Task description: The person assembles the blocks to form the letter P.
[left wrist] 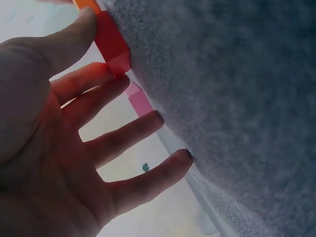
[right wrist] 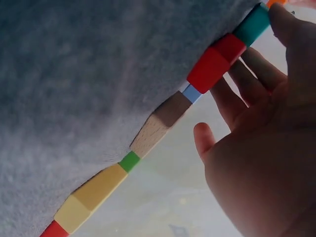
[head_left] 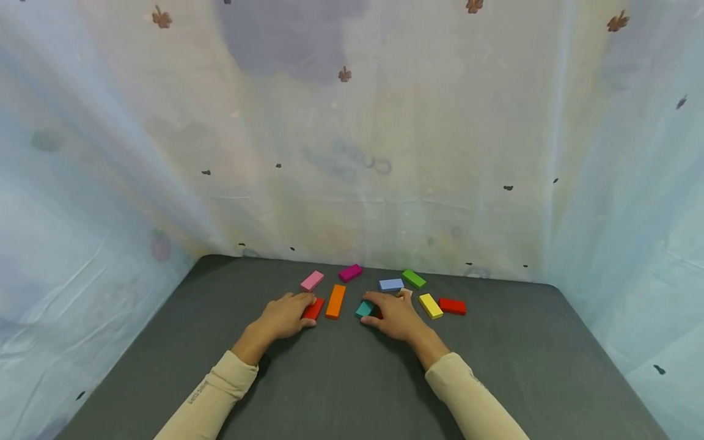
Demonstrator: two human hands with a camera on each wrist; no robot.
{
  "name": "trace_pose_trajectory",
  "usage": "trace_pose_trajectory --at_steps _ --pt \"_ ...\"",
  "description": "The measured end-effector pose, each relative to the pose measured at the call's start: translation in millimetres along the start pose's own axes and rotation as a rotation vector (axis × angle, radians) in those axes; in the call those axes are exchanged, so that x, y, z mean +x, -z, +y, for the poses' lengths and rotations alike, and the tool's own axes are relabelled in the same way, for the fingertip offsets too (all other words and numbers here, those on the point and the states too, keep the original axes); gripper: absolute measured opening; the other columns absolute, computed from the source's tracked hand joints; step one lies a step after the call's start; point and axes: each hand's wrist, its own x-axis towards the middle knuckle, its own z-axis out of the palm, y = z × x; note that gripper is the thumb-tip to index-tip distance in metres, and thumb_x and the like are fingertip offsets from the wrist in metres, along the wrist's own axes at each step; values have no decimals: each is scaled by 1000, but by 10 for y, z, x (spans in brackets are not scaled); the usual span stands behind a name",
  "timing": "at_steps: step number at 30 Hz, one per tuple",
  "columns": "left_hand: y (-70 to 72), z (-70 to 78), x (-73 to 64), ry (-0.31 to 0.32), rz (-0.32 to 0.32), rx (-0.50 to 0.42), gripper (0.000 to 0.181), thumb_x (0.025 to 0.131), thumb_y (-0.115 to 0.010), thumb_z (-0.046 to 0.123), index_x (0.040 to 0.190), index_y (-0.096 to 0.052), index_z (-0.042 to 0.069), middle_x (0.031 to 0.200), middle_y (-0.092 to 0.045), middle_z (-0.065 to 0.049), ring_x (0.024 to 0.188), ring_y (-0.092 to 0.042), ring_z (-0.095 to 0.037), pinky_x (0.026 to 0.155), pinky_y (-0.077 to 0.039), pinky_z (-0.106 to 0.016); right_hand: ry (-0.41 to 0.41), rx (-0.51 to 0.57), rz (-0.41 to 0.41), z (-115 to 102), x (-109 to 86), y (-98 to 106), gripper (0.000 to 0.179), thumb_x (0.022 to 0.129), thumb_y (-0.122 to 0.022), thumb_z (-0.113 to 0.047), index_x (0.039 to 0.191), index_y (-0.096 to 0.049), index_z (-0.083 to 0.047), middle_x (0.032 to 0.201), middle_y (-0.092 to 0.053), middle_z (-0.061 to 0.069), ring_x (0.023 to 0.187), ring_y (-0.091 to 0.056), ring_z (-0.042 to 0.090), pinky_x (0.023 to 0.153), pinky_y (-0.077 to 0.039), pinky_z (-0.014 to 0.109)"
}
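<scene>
Left of the middle, my left hand pinches a flat red block between thumb and fingers. In the left wrist view the thumb lies against one side of that block, and the last two fingers stretch out past it. My right hand holds a teal block, with the thumb at its near end and the fingers over the far end. Under the right palm lies another red block, mostly hidden in the head view. A bare wooden block shows just behind the right knuckles.
An orange block lies between the hands. Behind are pink, magenta, light blue and green blocks. Yellow and red blocks lie right. A curtain encloses the dark table.
</scene>
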Motion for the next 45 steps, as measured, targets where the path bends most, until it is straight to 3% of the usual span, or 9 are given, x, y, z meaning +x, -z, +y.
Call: trace_pose_trajectory --at_steps 10,17,23,26,30,34,39,43,45 --pt "-13 45 -60 27 24 -88 55 87 -77 32 134 -61 9 135 -64 -10 121 -60 -33 102 -47 -55 16 61 -17 4 -50 -69 57 94 -65 -44 144 -54 -16 150 -52 7 135 -52 26 98 -29 57" --pt "-29 21 -37 6 65 -79 56 85 -79 27 135 -61 9 135 -64 -10 122 -60 -32 103 -48 -53 15 58 1 -17 -31 -31 57 95 -65 -43 142 -56 -14 148 -54 9 135 -52 27 100 -29 58" --pt "-9 -5 -54 16 61 -100 55 78 -86 28 128 -65 14 128 -67 -6 114 -63 -28 96 -51 -53 0 56 -10 -43 -36 -33 58 94 -65 -43 143 -55 -14 148 -54 7 134 -52 28 98 -31 56" --pt "40 5 -75 -8 42 -152 57 71 -90 24 124 -68 16 126 -67 -6 111 -62 -27 97 -50 -52 -3 58 -10 -43 -42 -30 58 94 -66 -43 143 -55 -13 147 -54 7 134 -53 28 97 -31 55" --pt "132 73 -109 -75 20 -239 59 70 -91 23 124 -69 14 121 -65 -6 106 -61 -24 95 -50 -49 2 45 -7 -34 -40 -19 58 95 -65 -43 143 -55 -13 147 -55 7 134 -53 28 97 -32 55" --pt "170 241 -110 -189 13 -360 60 74 -89 26 128 -65 11 119 -62 -4 109 -63 -23 96 -51 -46 -4 31 -5 -32 -33 -28 58 95 -65 -43 143 -55 -13 147 -55 7 134 -53 27 98 -33 54" --pt "108 495 -55 -305 -35 -500 61 80 -85 24 133 -57 8 124 -59 -8 117 -64 -28 98 -53 -46 -1 12 -5 -34 -11 -55 57 95 -65 -44 142 -55 -14 146 -56 6 133 -54 26 96 -36 53" --pt "36 591 14 -296 -31 -487 60 82 -83 26 132 -57 7 125 -59 -9 112 -62 -24 96 -52 -44 1 11 2 -43 -17 -74 56 95 -65 -42 142 -55 -14 146 -56 6 134 -54 27 97 -36 54" --pt "-2 583 49 -253 -13 -457 60 81 -84 27 131 -58 7 127 -59 -10 113 -59 -24 98 -50 -45 -6 7 -1 -41 -28 -63 56 95 -65 -43 142 -55 -14 146 -56 6 134 -53 26 98 -36 55"
